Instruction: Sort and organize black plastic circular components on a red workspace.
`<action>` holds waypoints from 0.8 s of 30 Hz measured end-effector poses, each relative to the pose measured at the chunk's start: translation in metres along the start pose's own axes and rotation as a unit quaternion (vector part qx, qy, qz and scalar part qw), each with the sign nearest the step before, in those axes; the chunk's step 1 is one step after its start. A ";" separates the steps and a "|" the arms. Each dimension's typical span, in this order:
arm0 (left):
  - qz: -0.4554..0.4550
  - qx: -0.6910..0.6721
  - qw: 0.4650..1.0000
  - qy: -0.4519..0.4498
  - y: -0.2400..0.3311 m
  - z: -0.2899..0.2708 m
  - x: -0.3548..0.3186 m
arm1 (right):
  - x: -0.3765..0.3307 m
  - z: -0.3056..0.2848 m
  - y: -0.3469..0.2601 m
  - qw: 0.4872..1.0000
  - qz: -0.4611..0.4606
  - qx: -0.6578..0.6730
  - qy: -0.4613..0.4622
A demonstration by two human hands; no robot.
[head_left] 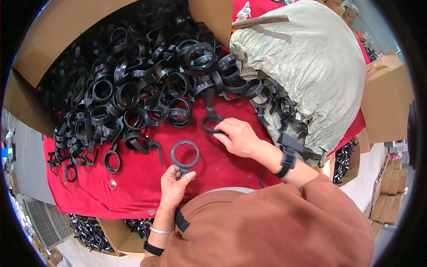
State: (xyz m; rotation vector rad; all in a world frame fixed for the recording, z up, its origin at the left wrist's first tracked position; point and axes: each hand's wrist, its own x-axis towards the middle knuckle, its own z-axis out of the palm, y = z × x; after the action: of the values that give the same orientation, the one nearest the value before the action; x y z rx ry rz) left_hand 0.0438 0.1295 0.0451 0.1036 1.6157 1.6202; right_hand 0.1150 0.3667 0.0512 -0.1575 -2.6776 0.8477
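My left hand is closed on the short stem of a black plastic ring, which it holds up with the hole facing me. To the right of it and farther off, my right hand pinches the rim of another black ring with a handle, whose handle points away toward the heap. A large heap of similar black rings with handles lies beyond both hands, spreading over a red cloth. One loose ring rests on the cloth left of my left hand.
A tipped cardboard box surrounds the heap at the back left. On the right bulges a pale woven sack, with a wooden stick on top and more rings at its mouth. Boxes of black parts stand below the table edge.
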 end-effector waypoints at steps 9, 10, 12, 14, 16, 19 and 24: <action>0.095 -0.037 0.994 0.028 0.010 0.005 0.006 | 0.001 -0.045 -0.023 0.728 0.351 0.580 -0.098; 0.095 -0.039 0.995 0.021 0.012 0.009 0.008 | 0.001 -0.045 -0.015 0.671 0.363 0.639 -0.093; 0.092 -0.068 0.993 0.001 0.016 0.014 0.010 | -0.002 -0.036 -0.003 0.585 0.394 0.704 -0.087; 0.092 -0.103 0.989 -0.045 0.024 0.022 0.014 | -0.001 -0.031 -0.003 0.568 0.422 0.701 -0.089; 0.071 -0.157 0.982 -0.080 0.022 0.030 0.016 | -0.008 -0.023 0.002 0.576 0.441 0.684 -0.080; 0.052 -0.102 0.989 -0.093 0.017 0.033 0.018 | -0.014 -0.018 0.007 0.575 0.448 0.680 -0.077; 0.022 -0.050 0.995 -0.089 0.009 0.032 0.026 | -0.017 -0.014 0.013 0.594 0.450 0.662 -0.076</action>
State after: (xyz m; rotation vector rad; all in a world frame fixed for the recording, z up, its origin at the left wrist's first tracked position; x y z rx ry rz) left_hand 0.0415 0.1717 0.0465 0.2275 1.4042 1.6724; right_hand 0.1361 0.3814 0.0493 -1.0689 -1.1477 2.8855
